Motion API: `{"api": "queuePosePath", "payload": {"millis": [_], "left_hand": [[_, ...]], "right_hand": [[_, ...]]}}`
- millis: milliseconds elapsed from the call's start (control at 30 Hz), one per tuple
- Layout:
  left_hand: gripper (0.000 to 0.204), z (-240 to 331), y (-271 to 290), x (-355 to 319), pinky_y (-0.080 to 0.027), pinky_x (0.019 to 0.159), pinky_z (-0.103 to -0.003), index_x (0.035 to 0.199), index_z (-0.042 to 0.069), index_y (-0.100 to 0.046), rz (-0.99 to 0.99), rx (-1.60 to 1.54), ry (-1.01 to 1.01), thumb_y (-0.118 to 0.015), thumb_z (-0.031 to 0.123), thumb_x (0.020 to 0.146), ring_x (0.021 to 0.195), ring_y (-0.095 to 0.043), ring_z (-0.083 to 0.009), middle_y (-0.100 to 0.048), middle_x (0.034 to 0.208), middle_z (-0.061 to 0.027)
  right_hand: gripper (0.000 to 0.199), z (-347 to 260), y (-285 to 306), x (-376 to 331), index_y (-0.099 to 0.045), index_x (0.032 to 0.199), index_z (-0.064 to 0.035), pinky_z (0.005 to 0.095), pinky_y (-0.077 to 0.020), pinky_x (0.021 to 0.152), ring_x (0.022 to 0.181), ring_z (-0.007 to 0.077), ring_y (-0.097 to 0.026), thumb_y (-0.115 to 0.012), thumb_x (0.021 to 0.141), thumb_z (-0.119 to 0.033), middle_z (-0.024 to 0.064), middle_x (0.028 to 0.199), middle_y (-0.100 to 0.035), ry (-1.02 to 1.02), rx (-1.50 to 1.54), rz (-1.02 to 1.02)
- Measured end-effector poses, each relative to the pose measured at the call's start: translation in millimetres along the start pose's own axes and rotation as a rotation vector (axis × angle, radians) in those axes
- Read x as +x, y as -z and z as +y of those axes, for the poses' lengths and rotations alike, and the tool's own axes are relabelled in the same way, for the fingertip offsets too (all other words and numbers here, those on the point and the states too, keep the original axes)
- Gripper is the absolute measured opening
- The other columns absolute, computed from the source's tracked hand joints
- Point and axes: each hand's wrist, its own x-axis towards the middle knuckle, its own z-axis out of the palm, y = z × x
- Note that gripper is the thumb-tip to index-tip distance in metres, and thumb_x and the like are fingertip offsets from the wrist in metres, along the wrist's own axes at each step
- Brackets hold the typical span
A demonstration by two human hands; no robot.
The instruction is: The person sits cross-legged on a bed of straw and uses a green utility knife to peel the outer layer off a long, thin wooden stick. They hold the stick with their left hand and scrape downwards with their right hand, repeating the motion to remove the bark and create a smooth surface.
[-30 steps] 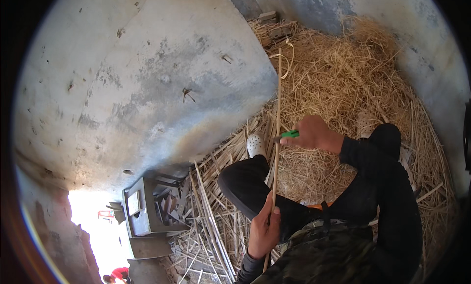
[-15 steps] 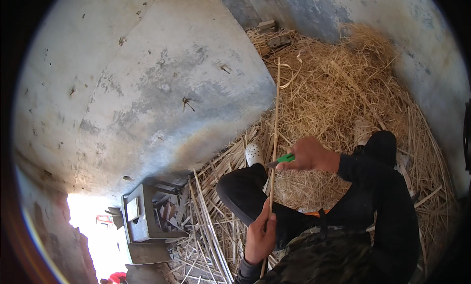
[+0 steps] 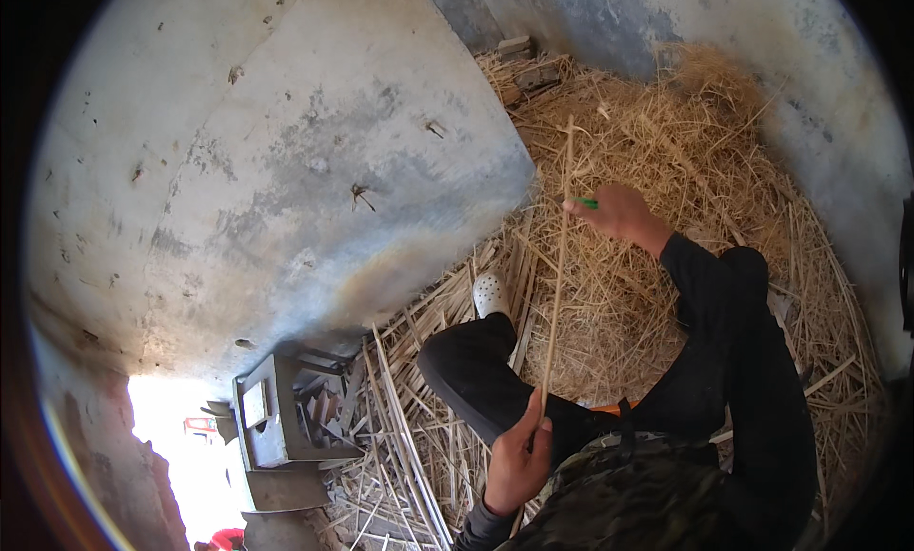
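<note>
A long, thin wooden strip (image 3: 557, 294) stretches away from my lap, its far tip over the shavings. My left hand (image 3: 519, 454) grips its near part between thumb and fingers, beside my bent knee. Farther out, my right hand (image 3: 614, 213) is closed round a green-handled knife (image 3: 586, 203). The knife lies at the strip's upper part; its blade is mostly hidden, so I cannot tell whether it touches the wood.
A large heap of pale shavings (image 3: 666, 141) fills the corner by the wall. Split strips (image 3: 409, 437) lie to the left, near a wooden stool-like box (image 3: 276, 422). A white clog (image 3: 489, 295) is on my foot. A bright doorway (image 3: 181, 446) opens at lower left.
My right hand has moved away from me along the strip with the knife. The strip's far end has shifted right, and the curled shaving near its tip is no longer hanging there.
</note>
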Motion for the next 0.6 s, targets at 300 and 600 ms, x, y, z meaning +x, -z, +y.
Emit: {"api": "queuePosePath", "payload": {"millis": [300,600], "left_hand": [[0.043,-7.7,-5.5,-0.5,-0.049,0.080,-0.028,0.138,-0.003,-0.042,-0.075,0.008,-0.122,-0.048,0.011,0.098,0.092,-0.063,-0.0159,-0.064,0.110,-0.0188],[0.049,-31.1,4.6,36.9,-0.036,0.051,-0.022,0.147,0.004,-0.029,-0.206,-1.030,0.242,-0.042,0.009,0.100,0.051,-0.037,-0.0064,-0.042,0.073,-0.0025]], "right_hand": [[0.066,171.4,15.7,39.5,-0.057,0.061,-0.0071,0.0358,-0.0282,0.042,0.042,0.0126,-0.028,-0.042,0.094,-0.062,-0.0005,0.049,-0.028,0.028,-0.147,0.364],[0.076,87.7,62.4,40.7,-0.031,0.048,-0.0144,0.0313,-0.0185,0.038,0.040,0.0094,-0.022,-0.029,0.084,-0.081,-0.0044,0.048,-0.024,-0.160,0.079,0.177]]}}
